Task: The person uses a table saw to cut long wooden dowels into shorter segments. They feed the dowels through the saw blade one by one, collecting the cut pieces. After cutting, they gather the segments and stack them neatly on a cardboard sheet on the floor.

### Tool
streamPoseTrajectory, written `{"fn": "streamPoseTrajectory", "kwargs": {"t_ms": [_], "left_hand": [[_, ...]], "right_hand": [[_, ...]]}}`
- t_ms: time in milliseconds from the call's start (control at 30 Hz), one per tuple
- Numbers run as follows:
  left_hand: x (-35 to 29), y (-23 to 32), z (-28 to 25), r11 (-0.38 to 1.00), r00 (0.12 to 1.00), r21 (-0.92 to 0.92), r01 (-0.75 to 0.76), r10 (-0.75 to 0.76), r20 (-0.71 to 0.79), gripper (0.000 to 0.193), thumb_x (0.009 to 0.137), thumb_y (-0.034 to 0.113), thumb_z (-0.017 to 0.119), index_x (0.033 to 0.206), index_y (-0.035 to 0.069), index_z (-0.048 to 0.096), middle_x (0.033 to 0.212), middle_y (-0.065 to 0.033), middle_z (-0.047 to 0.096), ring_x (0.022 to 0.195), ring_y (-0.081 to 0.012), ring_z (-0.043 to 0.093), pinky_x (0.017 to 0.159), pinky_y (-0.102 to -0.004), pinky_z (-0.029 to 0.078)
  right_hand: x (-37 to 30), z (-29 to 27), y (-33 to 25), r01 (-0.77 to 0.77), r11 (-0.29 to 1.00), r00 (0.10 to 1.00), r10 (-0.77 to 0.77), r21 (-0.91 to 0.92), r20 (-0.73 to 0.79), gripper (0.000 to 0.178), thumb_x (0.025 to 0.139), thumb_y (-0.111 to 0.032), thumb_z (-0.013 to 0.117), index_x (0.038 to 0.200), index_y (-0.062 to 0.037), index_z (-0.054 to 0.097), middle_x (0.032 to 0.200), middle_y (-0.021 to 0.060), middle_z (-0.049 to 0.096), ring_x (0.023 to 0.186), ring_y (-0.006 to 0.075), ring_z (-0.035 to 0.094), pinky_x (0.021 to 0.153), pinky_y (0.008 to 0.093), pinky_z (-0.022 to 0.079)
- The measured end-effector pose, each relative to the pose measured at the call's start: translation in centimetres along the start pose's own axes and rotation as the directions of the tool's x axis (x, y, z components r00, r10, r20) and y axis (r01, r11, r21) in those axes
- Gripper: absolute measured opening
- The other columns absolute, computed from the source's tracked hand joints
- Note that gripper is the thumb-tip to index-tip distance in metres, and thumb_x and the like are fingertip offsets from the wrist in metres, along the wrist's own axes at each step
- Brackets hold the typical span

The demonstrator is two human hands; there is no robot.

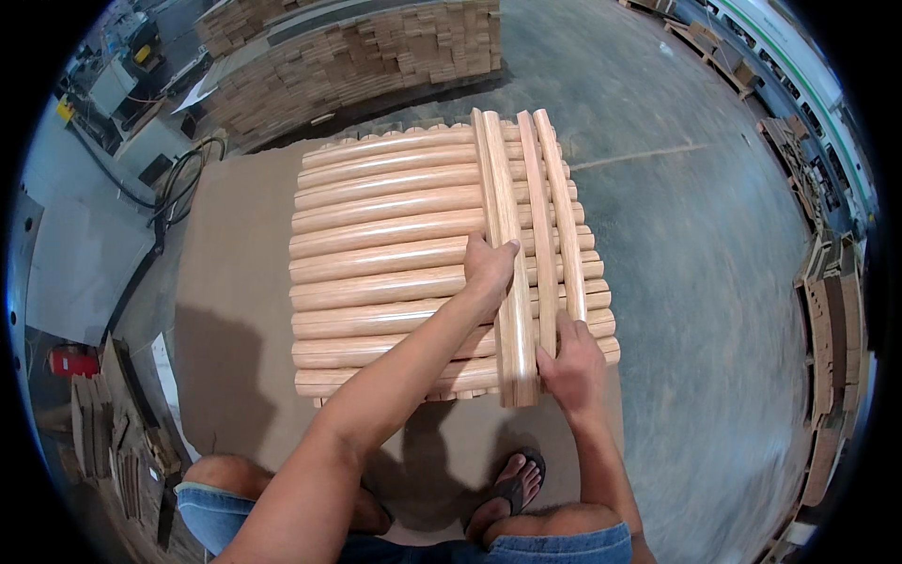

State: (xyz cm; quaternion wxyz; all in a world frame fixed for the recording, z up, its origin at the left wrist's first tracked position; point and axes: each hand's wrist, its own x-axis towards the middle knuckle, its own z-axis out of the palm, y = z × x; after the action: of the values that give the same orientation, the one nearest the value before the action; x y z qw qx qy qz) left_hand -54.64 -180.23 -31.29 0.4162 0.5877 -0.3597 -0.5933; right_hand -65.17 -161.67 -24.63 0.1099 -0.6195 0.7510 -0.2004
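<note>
A stack of glossy, light-brown rounded wooden rods (385,218) lies in front of me, its top layer running left to right. Across its right side several pieces lie lengthwise, pointing away from me. My left hand (490,265) is closed on a wide wooden moulding (512,324), with the thumb on top and the other fingers partly hidden. To the right of it are a slim wooden strip (540,216) and another slim rounded rod (566,211). My right hand (575,365) is closed around the near ends of these two, covering them.
Brown cardboard (230,282) lies under the stack. A tall pile of wooden boards (376,70) stands beyond it. Machinery with a black hose (183,183) is at left. Scrap wood (122,442) sits at lower left, and more boards (827,320) line the right side.
</note>
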Motion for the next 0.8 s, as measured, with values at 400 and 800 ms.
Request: {"fn": "streamPoseTrajectory", "kwargs": {"t_ms": [400, 800], "left_hand": [[0.2, 0.3, 0.2, 0.989, 0.999, 0.144, 0.03, -0.034, 0.025, 0.041, 0.09, 0.005, 0.069, 0.126, -0.007, 0.052, 0.09, -0.0166, 0.067, 0.07, -0.021, 0.065, 0.054, -0.034, 0.053], [-2.1, 2.9, 0.9, 0.823, 0.997, 0.566, -0.057, 0.074, -0.006, 0.039, 0.082, 0.017, 0.068, 0.113, -0.004, 0.058, 0.109, -0.0297, 0.068, 0.107, -0.0433, 0.066, 0.096, -0.048, 0.051]], "right_hand": [[0.9, 0.6, 1.3, -0.158, 0.977, 0.985, 0.146, 0.14, 0.087, 0.044, 0.083, -0.013, 0.059, 0.123, 0.005, 0.054, 0.092, 0.0322, 0.068, 0.085, 0.0502, 0.067, 0.08, 0.0557, 0.054], [0.9, -0.2, -0.8, -0.223, 0.972, 0.967, 0.231, -0.074, 0.11, 0.021, 0.092, -0.011, 0.05, 0.106, 0.0025, 0.058, 0.086, 0.0319, 0.066, 0.081, 0.0492, 0.067, 0.073, 0.0596, 0.052]]}}
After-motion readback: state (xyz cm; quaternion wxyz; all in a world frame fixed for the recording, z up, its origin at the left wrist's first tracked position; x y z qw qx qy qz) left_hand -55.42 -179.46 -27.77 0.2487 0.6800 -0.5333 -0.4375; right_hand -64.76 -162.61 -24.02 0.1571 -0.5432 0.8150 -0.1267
